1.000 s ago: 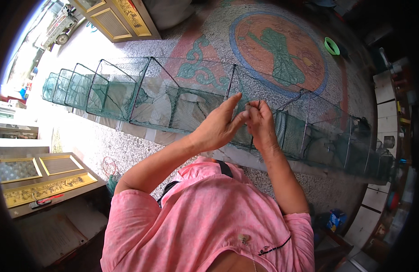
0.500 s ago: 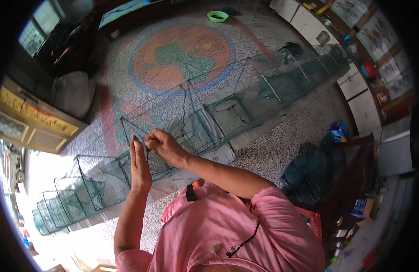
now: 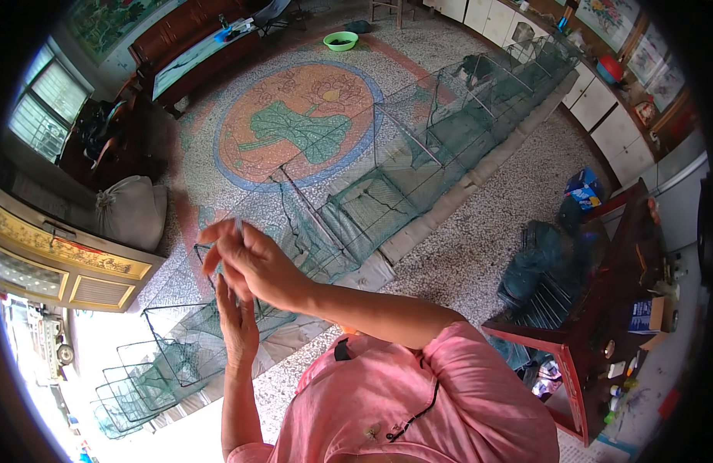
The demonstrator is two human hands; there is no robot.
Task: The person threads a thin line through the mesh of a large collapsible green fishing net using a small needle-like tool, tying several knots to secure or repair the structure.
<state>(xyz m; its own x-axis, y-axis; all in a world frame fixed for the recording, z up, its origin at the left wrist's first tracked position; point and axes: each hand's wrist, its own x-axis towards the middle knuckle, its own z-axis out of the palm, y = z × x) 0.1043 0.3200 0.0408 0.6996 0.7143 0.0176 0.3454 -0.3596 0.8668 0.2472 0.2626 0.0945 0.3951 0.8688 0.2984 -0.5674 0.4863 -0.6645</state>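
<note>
My right hand [image 3: 248, 266] is lifted over the long green mesh net trap [image 3: 395, 216], fingers curled around a thin grey item [image 3: 238, 228], blurred and hard to identify. Just below it, my left hand [image 3: 237, 328] points upward with its fingers close together; the fingertips are partly behind my right hand, and what they grip is unclear. The trap's square dark frames [image 3: 154, 356] stretch diagonally from lower left to upper right, along a pale strip of sheeting [image 3: 472, 181] on the floor.
A carved door [image 3: 102, 289] and white sack [image 3: 133, 220] stand left. Behind are a low table [image 3: 194, 62] and green basin [image 3: 341, 45]. At right are white cabinets [image 3: 611, 139], bundled dark netting [image 3: 537, 278] and dark-red wooden furniture [image 3: 595, 339].
My view has swung round, taking in more of the room's back. My right hand has risen above my left, where half a second earlier it was beside it.
</note>
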